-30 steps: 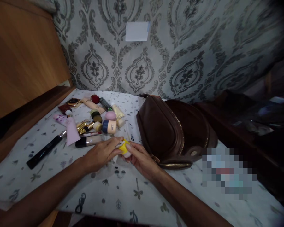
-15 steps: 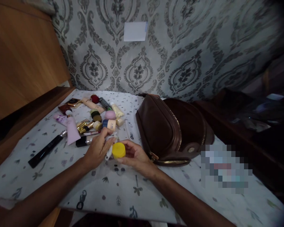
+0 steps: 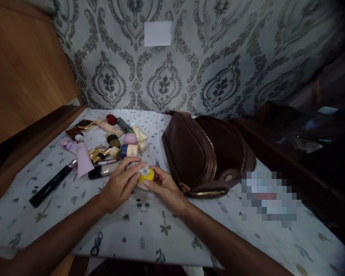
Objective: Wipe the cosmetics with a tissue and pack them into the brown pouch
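Both my hands meet over the patterned white cloth [image 3: 149,234] on the table. My right hand [image 3: 163,188] grips a small jar with a yellow lid [image 3: 146,177] from below and the right. My left hand [image 3: 121,184] is closed over the jar's top with a white wipe [image 3: 138,167] under its fingers. An open brown leather bag [image 3: 207,153] lies just right of my hands.
Several cosmetics lie in a heap at the back left: a pink tube [image 3: 83,161], a black mascara wand [image 3: 50,186], a blue-capped jar [image 3: 128,150], brushes and compacts. A wooden panel [image 3: 25,73] rises at the left. Dark furniture [image 3: 304,153] stands at the right.
Half a second ago the yellow lid faced me, uncovered, beside my left hand. Now my left hand has come back over the jar with the wipe, and the jar is tipped away.
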Demonstrator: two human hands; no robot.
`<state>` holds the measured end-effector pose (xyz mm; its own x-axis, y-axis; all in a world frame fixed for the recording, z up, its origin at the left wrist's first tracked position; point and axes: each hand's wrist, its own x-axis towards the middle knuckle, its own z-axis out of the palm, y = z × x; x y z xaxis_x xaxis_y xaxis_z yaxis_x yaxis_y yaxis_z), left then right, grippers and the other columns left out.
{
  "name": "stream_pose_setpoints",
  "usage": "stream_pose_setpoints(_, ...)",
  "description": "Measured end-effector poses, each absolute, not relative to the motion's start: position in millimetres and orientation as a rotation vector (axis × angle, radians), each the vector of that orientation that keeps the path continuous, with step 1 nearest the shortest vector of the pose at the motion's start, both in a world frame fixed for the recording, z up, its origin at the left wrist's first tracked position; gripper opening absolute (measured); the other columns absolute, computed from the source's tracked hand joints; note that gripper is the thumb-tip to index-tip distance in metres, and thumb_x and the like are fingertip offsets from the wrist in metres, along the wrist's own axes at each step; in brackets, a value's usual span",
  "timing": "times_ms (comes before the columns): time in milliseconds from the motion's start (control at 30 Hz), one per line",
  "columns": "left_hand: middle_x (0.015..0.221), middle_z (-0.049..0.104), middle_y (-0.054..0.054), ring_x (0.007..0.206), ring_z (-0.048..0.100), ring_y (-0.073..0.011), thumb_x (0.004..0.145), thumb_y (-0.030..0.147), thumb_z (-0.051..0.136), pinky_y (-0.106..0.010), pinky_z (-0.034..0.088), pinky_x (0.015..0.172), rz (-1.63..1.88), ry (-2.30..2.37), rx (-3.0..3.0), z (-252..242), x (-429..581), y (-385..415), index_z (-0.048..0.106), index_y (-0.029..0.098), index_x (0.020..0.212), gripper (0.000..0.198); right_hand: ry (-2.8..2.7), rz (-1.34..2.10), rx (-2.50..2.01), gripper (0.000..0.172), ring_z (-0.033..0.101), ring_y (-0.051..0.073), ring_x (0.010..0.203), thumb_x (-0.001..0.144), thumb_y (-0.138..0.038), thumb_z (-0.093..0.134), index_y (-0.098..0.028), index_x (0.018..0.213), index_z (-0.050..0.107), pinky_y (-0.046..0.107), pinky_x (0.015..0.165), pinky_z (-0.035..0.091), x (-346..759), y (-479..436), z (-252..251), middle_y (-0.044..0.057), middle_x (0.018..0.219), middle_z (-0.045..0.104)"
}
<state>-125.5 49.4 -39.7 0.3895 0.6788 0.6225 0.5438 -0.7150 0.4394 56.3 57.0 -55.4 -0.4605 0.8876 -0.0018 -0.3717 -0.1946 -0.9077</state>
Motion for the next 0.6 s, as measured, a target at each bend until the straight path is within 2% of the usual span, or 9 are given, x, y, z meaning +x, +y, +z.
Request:
stream_pose_setpoints(200,0.121,0.065,-0.009,0.113,0.062,-0.0196,0.097,0.013,0.045,-0.034,0.051,0.097,1.332,1.077,2.416,-39.3,-126.2,53.1,0.054,0.022,0.134,0.039,-1.025,1.839,-0.696,0.032,0.062,0.013,0.084,0.069,-0.036,0.085,-0.022,0.093,0.068,0.027,0.084,0.045,55.1,56.8,-55.8,-0.002,0.089,0.068)
stream_pose_setpoints(333,0.116,0.069,-0.008,0.108,0.065,-0.0189,0.095,0.011,0.046,-0.033,0.053,0.094,1.352,1.074,2.417,-39.6,-128.3,53.6,0.059,0.020,0.125,0.034,-1.026,1.819,-0.731,0.038,0.062,0.015,0.088,0.065,-0.034,0.087,-0.022,0.095,0.068,0.028,0.086,0.046,56.2,57.3,-54.6,0.000,0.094,0.069)
stream_pose_setpoints(600,0.116,0.068,-0.009,0.108,0.065,-0.0186,0.093,0.008,0.048,-0.033,0.054,0.090,1.379,0.994,2.395,-38.4,-129.1,57.1,0.065,0.021,0.117,0.032,-0.909,1.858,-0.728,0.034,0.064,0.013,0.083,0.064,-0.030,0.087,-0.020,0.092,0.070,0.026,0.084,0.049,52.7,55.4,-55.4,-0.001,0.091,0.071)
